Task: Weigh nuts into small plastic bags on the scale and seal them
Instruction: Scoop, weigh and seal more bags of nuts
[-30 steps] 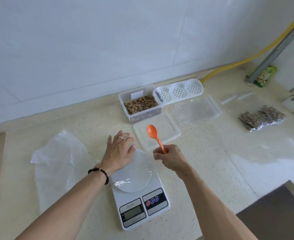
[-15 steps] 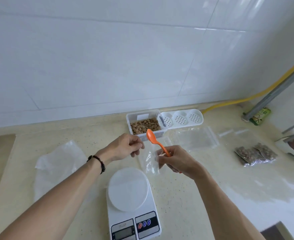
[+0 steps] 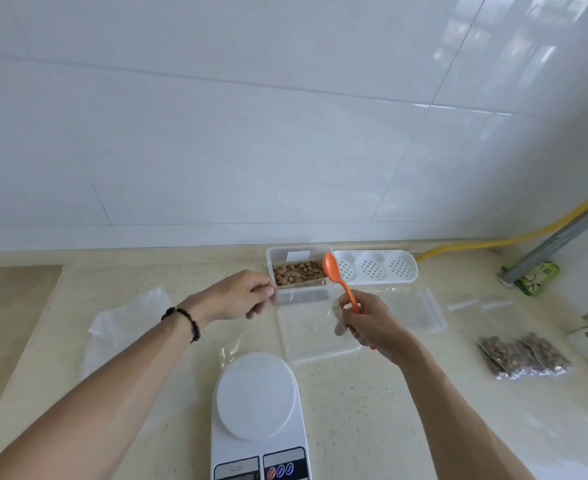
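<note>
A white digital scale (image 3: 256, 408) stands at the near edge of the counter, its round plate bare. Behind it my left hand (image 3: 245, 296) pinches one top edge of a small clear plastic bag (image 3: 303, 298). My right hand (image 3: 367, 322) grips an orange spoon (image 3: 335, 277) by the handle, bowl up and empty, and its fingers also touch the bag's other edge. The bag is stretched between both hands, just in front of a clear container of nuts (image 3: 297, 271).
A clear lid (image 3: 315, 337) lies flat under the bag. A white perforated tray (image 3: 375, 268) sits right of the container, with empty zip bags (image 3: 415, 308) in front of it. Two filled nut bags (image 3: 524, 355) lie far right. Crumpled plastic sheet (image 3: 126, 323) lies left.
The bag came up off the scale plate between both hands. My hands have since moved apart and back toward the nut container, stretching the bag. The view tilted up.
</note>
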The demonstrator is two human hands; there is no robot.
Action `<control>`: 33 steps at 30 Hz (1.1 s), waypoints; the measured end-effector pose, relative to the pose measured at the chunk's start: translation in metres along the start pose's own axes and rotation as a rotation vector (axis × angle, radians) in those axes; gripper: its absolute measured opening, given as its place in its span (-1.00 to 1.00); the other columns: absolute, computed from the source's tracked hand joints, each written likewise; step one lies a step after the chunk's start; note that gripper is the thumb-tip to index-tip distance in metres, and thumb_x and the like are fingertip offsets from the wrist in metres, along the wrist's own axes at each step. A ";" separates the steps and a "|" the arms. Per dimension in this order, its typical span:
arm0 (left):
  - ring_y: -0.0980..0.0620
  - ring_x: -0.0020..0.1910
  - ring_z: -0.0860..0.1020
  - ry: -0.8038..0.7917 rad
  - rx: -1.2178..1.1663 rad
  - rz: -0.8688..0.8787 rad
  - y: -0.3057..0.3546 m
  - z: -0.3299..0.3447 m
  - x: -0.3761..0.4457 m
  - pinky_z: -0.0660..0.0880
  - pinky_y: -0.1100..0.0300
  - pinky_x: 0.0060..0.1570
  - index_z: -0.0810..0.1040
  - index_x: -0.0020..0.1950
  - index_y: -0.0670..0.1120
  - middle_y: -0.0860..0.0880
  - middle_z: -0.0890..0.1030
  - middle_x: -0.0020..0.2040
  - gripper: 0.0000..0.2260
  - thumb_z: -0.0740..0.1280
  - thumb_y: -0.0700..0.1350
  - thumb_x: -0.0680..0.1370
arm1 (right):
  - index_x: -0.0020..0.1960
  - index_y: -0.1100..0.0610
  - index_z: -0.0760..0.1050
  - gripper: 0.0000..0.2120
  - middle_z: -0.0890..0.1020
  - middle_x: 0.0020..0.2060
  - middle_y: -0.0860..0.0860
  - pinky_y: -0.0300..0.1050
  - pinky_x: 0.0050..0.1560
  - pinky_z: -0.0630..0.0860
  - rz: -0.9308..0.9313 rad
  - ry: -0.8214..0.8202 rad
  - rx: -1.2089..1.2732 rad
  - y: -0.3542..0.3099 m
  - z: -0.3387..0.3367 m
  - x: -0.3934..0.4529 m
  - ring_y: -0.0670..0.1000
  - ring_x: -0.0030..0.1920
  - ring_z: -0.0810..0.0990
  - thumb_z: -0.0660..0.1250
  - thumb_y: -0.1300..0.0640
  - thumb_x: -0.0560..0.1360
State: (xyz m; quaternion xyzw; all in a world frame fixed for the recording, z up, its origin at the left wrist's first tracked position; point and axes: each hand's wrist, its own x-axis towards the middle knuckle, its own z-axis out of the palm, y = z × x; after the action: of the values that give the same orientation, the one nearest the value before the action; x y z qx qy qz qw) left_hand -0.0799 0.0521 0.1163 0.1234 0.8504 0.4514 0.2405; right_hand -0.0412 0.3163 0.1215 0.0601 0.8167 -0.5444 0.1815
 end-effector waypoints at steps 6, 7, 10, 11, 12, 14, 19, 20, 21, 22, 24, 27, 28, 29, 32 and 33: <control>0.10 -0.36 0.45 0.132 0.165 0.024 -0.011 -0.001 -0.005 0.37 0.23 -0.29 0.60 -0.15 0.00 0.01 0.53 -0.34 -0.78 0.22 -0.14 0.63 | 0.00 0.22 0.48 -0.87 0.63 -0.35 0.22 -0.14 -0.48 0.14 0.014 0.028 0.148 0.000 0.008 0.002 -0.03 -0.50 0.22 0.22 0.38 0.55; 0.05 -0.27 0.51 0.176 0.306 0.012 -0.014 0.001 -0.005 0.38 0.18 -0.24 0.60 -0.10 -0.01 0.00 0.58 -0.26 -0.81 0.22 -0.13 0.62 | 0.00 0.21 0.48 -0.88 0.63 -0.35 0.21 -0.15 -0.48 0.14 0.006 0.026 0.168 -0.002 0.011 0.002 -0.03 -0.50 0.22 0.23 0.37 0.56; -0.05 0.11 0.53 0.257 0.546 0.086 -0.010 0.017 -0.004 0.41 0.10 0.09 0.50 0.26 -0.04 -0.03 0.57 0.12 -0.72 0.20 0.03 0.61 | -0.01 0.19 0.48 -0.87 0.65 -0.35 0.22 -0.19 -0.51 0.16 0.000 0.070 0.195 -0.009 0.023 0.004 -0.05 -0.52 0.23 0.25 0.38 0.53; -0.07 0.23 0.47 0.223 0.537 0.111 -0.007 0.024 -0.003 0.35 0.07 0.23 0.36 0.41 -0.04 -0.06 0.51 0.25 -0.49 0.20 0.20 0.55 | -0.02 0.19 0.48 -0.87 0.66 -0.34 0.23 -0.20 -0.53 0.17 0.001 0.089 0.201 -0.011 0.027 0.005 -0.05 -0.52 0.23 0.26 0.37 0.52; -0.07 0.33 0.39 0.173 0.512 0.118 -0.004 0.031 -0.002 0.26 0.01 0.36 0.20 0.51 -0.04 -0.08 0.42 0.36 -0.22 0.21 0.38 0.44 | -0.03 0.18 0.49 -0.87 0.66 -0.34 0.24 -0.20 -0.54 0.17 0.000 0.100 0.204 -0.013 0.029 0.005 -0.04 -0.52 0.23 0.26 0.37 0.51; -0.07 0.46 0.21 0.143 0.552 0.138 -0.001 0.044 0.000 0.07 -0.09 0.48 -0.06 0.57 -0.01 -0.07 0.24 0.49 0.11 0.29 0.52 0.22 | 0.00 0.19 0.50 -0.88 0.67 -0.32 0.24 -0.20 -0.54 0.19 -0.005 0.082 0.209 -0.017 0.033 0.006 -0.03 -0.52 0.23 0.28 0.35 0.51; 0.04 0.29 0.35 0.359 0.460 0.272 -0.003 0.052 0.007 0.13 -0.05 0.43 0.08 0.49 0.02 0.05 0.38 0.22 -0.06 0.48 0.23 0.25 | 0.03 0.20 0.54 -0.91 0.69 -0.23 0.26 -0.18 -0.51 0.21 -0.026 -0.008 0.238 -0.019 0.033 0.009 -0.03 -0.53 0.29 0.34 0.29 0.53; 0.09 0.23 0.37 0.388 0.426 0.297 -0.003 0.051 0.008 0.17 -0.03 0.40 0.14 0.45 0.03 0.10 0.37 0.14 -0.12 0.49 0.19 0.25 | 0.02 0.19 0.56 -0.91 0.70 -0.22 0.24 -0.17 -0.50 0.22 -0.029 -0.008 0.226 -0.018 0.032 0.010 -0.03 -0.52 0.31 0.36 0.26 0.53; 0.12 0.19 0.38 0.404 0.404 0.309 -0.004 0.050 0.009 0.21 0.00 0.37 0.19 0.41 0.04 0.13 0.36 0.09 -0.16 0.50 0.16 0.24 | 0.02 0.19 0.58 -0.92 0.70 -0.21 0.21 -0.17 -0.50 0.23 -0.035 -0.003 0.211 -0.017 0.031 0.011 -0.03 -0.51 0.32 0.37 0.24 0.53; 0.13 0.18 0.39 0.410 0.392 0.309 -0.006 0.049 0.010 0.23 0.02 0.35 0.21 0.39 0.05 0.15 0.35 0.07 -0.18 0.50 0.15 0.23 | 0.01 0.18 0.59 -0.92 0.70 -0.21 0.18 -0.18 -0.50 0.25 -0.043 0.008 0.192 -0.015 0.030 0.013 -0.04 -0.50 0.34 0.38 0.20 0.53; 0.11 0.16 0.40 0.420 0.384 0.292 -0.014 0.047 0.014 0.25 0.05 0.30 0.22 0.38 0.07 0.15 0.36 0.05 -0.18 0.50 0.17 0.21 | -0.02 0.19 0.60 -0.83 0.69 -0.24 0.14 -0.18 -0.48 0.30 -0.040 0.068 0.163 -0.012 0.029 0.018 -0.05 -0.48 0.38 0.38 0.08 0.55; 0.07 0.12 0.42 0.439 0.408 0.233 -0.028 0.044 0.021 0.26 0.07 0.25 0.19 0.38 0.10 0.09 0.37 0.06 -0.17 0.48 0.22 0.21 | -0.07 0.25 0.54 -0.68 0.56 -0.32 0.11 -0.12 -0.38 0.36 0.069 0.170 0.097 -0.011 0.023 0.031 -0.02 -0.41 0.42 0.23 -0.01 0.61; 0.05 0.12 0.42 0.450 0.420 0.215 -0.033 0.043 0.023 0.26 0.07 0.24 0.19 0.38 0.10 0.07 0.38 0.07 -0.17 0.48 0.23 0.22 | -0.07 0.23 0.51 -0.72 0.51 -0.33 0.10 -0.10 -0.35 0.38 0.104 0.181 0.036 -0.010 0.020 0.036 0.00 -0.37 0.42 0.17 0.05 0.62; 0.04 0.11 0.43 0.463 0.429 0.197 -0.037 0.042 0.026 0.27 0.08 0.22 0.18 0.38 0.11 0.06 0.40 0.08 -0.18 0.48 0.23 0.22 | -0.08 0.19 0.47 -0.79 0.47 -0.32 0.09 -0.09 -0.35 0.40 0.117 0.179 -0.061 -0.009 0.017 0.042 0.01 -0.34 0.41 0.12 0.16 0.62; 0.03 0.10 0.45 0.489 0.429 0.145 -0.047 0.040 0.035 0.28 0.10 0.16 0.19 0.34 0.12 0.05 0.42 0.08 -0.22 0.50 0.20 0.23 | -0.14 0.25 0.44 -0.78 0.41 -0.31 0.10 0.15 -0.22 0.57 0.049 0.172 -0.371 -0.003 0.009 0.061 0.05 -0.30 0.41 0.04 0.39 0.50; 0.02 0.11 0.46 0.493 0.429 0.130 -0.050 0.038 0.039 0.30 0.10 0.15 0.19 0.32 0.13 0.05 0.43 0.09 -0.23 0.50 0.19 0.23 | -0.13 0.28 0.45 -0.78 0.43 -0.31 0.11 0.22 -0.18 0.60 0.027 0.190 -0.416 -0.001 0.008 0.067 0.07 -0.30 0.44 0.04 0.42 0.47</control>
State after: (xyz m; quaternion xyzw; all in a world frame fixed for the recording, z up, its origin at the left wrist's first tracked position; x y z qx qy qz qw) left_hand -0.0929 0.0679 0.0452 0.1124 0.9490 0.2928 -0.0333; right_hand -0.1023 0.3023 0.0955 0.0831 0.9239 -0.3538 0.1194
